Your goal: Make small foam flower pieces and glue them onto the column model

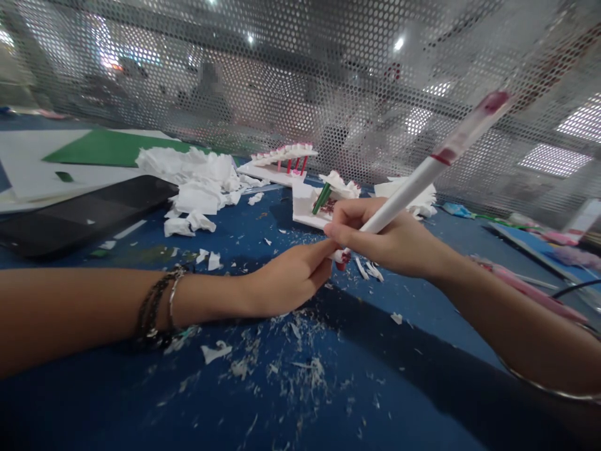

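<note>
My right hand (389, 241) grips a white marker (404, 194) with a dark red end cap, its rear pointing up to the right. Its tip is down by my left fingers, where my right fingers hide it. My left hand (291, 279) is closed in a pinch on a small white piece with dark red marks (340, 255). Just behind my hands stands a small white model (307, 203) with green posts and a reddish-marked top. Farther back is another white model (284, 160) on pink and red posts.
Crumpled white paper (197, 181) and a black phone (89, 213) lie at left, near green paper (113, 148). White scraps litter the blue table (188, 388). A perforated metal screen (282, 75) rises behind. A pink tool (530, 288) lies at right.
</note>
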Tool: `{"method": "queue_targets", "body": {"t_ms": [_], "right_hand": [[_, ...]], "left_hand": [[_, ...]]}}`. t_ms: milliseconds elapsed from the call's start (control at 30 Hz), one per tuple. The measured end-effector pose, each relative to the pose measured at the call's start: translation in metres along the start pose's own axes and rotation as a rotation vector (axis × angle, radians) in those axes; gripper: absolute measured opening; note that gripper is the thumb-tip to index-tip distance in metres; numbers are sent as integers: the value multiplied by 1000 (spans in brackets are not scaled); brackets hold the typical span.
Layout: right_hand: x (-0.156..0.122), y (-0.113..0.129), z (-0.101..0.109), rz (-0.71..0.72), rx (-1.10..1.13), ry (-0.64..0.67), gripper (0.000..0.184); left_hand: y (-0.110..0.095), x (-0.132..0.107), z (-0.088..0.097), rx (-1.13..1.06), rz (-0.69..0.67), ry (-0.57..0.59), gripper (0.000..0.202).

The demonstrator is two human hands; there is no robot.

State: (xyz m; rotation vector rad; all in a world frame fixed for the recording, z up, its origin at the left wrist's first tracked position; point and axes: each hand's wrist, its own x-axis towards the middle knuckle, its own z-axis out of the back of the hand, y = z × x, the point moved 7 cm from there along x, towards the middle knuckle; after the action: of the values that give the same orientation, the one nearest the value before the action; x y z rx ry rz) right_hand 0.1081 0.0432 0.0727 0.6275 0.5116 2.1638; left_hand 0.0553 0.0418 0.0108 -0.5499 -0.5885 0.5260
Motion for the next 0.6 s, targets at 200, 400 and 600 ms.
{"method": "queue_targets", "body": {"t_ms": [200, 400, 600], "right_hand": [[1, -1, 4, -9, -40, -57, 26], [1, 1, 6, 11, 14, -70, 27], [1, 2, 0, 60, 56, -11, 25]], "left_hand": [[0, 1, 2, 18, 21, -20, 21], [0, 1, 3, 15, -4, -56, 21], [-3, 0, 7, -8, -56, -115, 25]]}}
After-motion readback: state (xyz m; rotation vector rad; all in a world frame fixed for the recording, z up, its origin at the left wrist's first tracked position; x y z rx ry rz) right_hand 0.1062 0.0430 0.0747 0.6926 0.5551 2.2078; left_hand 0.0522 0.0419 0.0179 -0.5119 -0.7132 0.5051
